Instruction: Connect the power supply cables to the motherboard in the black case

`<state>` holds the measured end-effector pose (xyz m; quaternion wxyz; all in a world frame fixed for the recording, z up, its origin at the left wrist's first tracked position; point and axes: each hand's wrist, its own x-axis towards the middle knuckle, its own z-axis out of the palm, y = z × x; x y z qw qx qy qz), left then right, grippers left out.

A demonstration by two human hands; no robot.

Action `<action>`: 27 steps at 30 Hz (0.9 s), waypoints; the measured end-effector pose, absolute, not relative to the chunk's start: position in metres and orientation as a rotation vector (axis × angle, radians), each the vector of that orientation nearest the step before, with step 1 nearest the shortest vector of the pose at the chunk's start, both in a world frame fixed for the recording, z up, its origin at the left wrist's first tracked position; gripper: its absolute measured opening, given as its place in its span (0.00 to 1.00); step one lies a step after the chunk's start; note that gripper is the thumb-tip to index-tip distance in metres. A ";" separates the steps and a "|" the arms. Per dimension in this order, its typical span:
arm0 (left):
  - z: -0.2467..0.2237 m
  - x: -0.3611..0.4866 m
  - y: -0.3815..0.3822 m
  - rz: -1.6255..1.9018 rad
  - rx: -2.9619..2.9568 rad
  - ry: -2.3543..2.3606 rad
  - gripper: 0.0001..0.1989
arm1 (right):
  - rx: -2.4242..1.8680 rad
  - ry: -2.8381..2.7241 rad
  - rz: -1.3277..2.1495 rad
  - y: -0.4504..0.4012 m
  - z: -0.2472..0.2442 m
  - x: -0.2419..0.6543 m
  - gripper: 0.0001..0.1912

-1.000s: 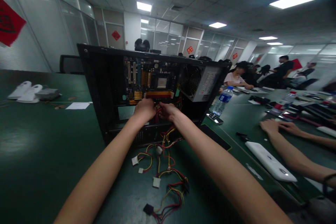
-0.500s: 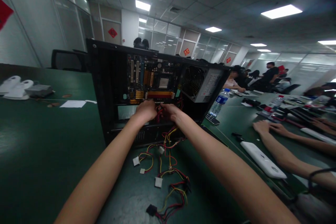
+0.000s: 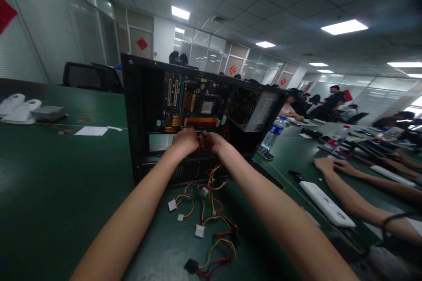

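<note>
An open black computer case (image 3: 128, 109) stands on the green table, its open side facing me. Inside it are a motherboard (image 3: 194, 96) and a power supply (image 3: 263, 114) with a fan. Just below the motherboard's lower edge, my left hand (image 3: 185, 140) is closed at a bundle of red power cables (image 3: 199, 145). Fingers of my right hand (image 3: 212, 142) are curled round the same bundle from the other side. The fingertips are partly hidden. More cables with white connectors (image 3: 199, 231) and a black connector (image 3: 191, 265) trail out onto the table.
Right of the case stand a water bottle (image 3: 273, 134) and a black phone (image 3: 264, 153). Another person's hand (image 3: 325, 164) rests beyond a white device (image 3: 327, 203). White devices (image 3: 23, 112), a grey box (image 3: 49, 113) and paper (image 3: 91, 131) lie at left.
The case's top left corner appears slightly further right and lower, and the case looks less tilted. My hands stay together at the cables below the motherboard.
</note>
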<state>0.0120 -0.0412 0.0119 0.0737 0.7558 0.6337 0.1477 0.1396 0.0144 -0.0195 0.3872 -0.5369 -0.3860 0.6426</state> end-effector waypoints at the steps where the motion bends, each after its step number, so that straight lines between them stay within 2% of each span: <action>1: 0.012 0.012 -0.041 0.445 2.267 1.900 0.18 | -1.381 -1.007 1.617 0.016 -0.020 0.138 0.13; 6: 0.009 0.010 -0.039 0.454 2.279 1.896 0.18 | -1.497 -1.212 1.465 0.015 -0.019 0.138 0.12; 10: 0.006 0.009 -0.036 0.477 2.308 1.921 0.19 | -1.600 -1.451 1.264 0.008 -0.014 0.156 0.18; 19: 0.012 0.011 -0.030 0.466 2.329 2.042 0.19 | -1.594 -2.071 0.447 0.013 -0.017 0.179 0.12; 27: 0.023 0.023 -0.018 0.300 2.275 2.045 0.20 | -1.482 -2.273 0.362 0.017 -0.012 0.188 0.13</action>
